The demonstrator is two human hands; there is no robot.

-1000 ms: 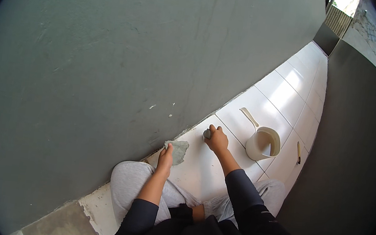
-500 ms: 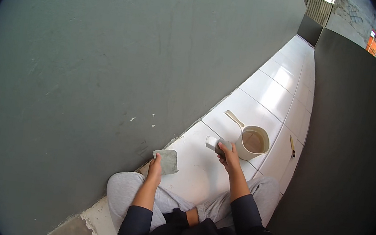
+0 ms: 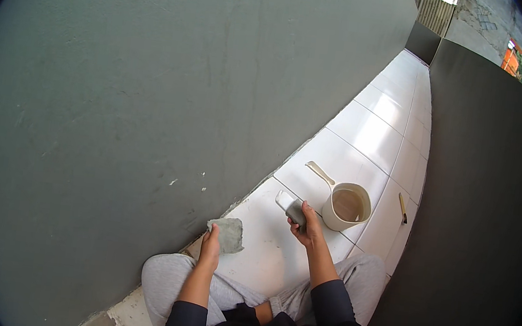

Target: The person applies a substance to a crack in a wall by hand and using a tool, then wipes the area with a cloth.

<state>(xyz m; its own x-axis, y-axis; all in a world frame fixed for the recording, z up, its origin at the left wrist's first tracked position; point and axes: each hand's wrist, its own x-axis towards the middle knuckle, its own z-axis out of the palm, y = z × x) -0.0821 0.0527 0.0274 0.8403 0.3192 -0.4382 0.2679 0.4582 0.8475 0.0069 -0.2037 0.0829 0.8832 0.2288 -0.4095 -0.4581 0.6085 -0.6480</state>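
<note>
My left hand (image 3: 210, 248) grips a grey lump of sponge or cloth (image 3: 227, 233), held close to the foot of the green-grey wall (image 3: 154, 86). In my right hand (image 3: 309, 228) is a small flat grey and white object (image 3: 291, 207), raised over the white floor tiles (image 3: 367, 136). Just right of that hand stands a beige dipper (image 3: 346, 206) with a long handle and brownish water in it. My knees in grey trousers (image 3: 164, 281) rest on the tiles.
A thin stick-like tool (image 3: 402, 208) lies on the tiles by the dark low wall (image 3: 477, 187) on the right. The narrow tiled strip runs away between the two walls to a fence (image 3: 436, 12) at the far end.
My right hand lifted off the tile, came back toward me and now holds the small flat object up. The view swung, so the dipper sits nearer. The left hand keeps the grey lump.
</note>
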